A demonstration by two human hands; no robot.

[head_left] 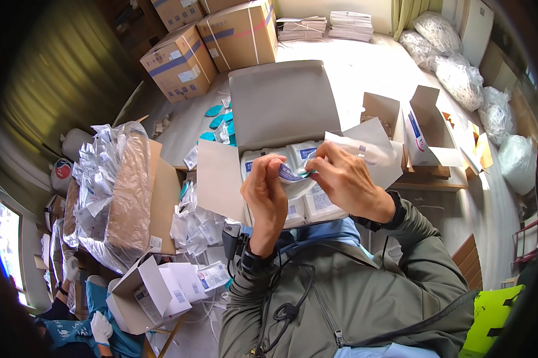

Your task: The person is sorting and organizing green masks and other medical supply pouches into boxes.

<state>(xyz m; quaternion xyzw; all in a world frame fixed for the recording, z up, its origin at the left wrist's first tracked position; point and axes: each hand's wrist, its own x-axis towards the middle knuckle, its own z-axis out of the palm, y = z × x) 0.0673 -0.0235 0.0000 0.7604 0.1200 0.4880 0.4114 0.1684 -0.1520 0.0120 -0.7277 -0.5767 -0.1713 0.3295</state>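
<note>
My left hand (266, 194) and my right hand (353, 184) are raised close together over an open white carton (218, 179). Between my fingertips is a small packet (291, 173) with blue print, pinched by both hands. A sliver of teal shows at its right end, by my right fingers; I cannot tell whether it is inside the packet or part of it. Below my hands, white packets (322, 201) with blue print lie side by side in the carton. Its big grey-looking lid (284, 101) stands up at the far side, and my hands hide part of the contents.
Left stands a large brown carton (161, 197) of clear-wrapped packets. Loose packets (197, 224) and teal pieces (216, 122) lie beside the white carton. Smaller open cartons (421, 131) are at the right. A co-worker's gloved hand (101, 328) shows at lower left.
</note>
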